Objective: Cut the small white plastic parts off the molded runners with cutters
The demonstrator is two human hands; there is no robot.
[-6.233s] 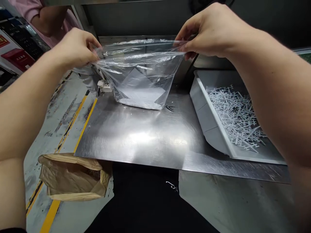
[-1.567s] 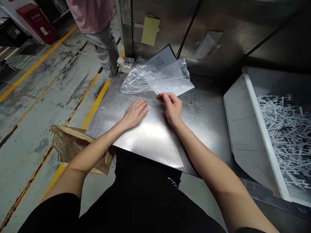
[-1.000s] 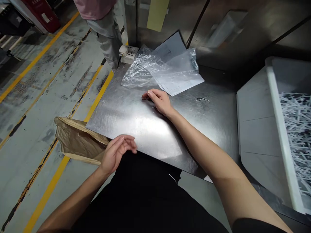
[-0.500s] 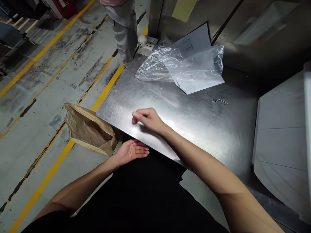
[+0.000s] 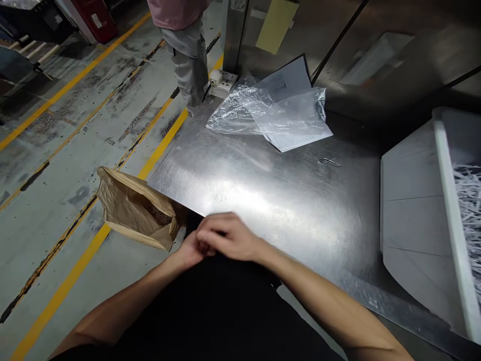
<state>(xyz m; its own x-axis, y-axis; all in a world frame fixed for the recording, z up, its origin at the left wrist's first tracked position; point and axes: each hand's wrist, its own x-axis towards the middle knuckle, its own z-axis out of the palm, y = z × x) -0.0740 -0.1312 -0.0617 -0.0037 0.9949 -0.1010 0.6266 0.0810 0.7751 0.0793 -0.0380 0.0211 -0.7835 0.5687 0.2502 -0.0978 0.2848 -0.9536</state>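
My right hand (image 5: 231,239) is curled, its fingertips over my left hand (image 5: 190,250) at the table's front edge. Whether those fingertips hold anything small is hidden. Behind my right hand, the fingers of my left hand are mostly covered, so their pose does not show. Under both hands is my black clothing. Just left of them an open brown paper sack (image 5: 131,205) stands beside the table, with small brownish grains visible inside. The bare steel tabletop (image 5: 263,190) stretches away beyond my right hand.
A clear plastic bag (image 5: 244,110) lies over printed sheets (image 5: 300,138). Nearby are a small thin metal piece (image 5: 329,162) and a power strip (image 5: 225,84). At right stands a white bin (image 5: 413,200) holding many thin white pieces. A person in grey trousers (image 5: 188,65) stands behind the table's far corner.
My right hand has come down from above the tabletop onto my left hand. My left palm was turned up with fingers extended and is now largely covered. The view has shifted right, showing the bin's contents.
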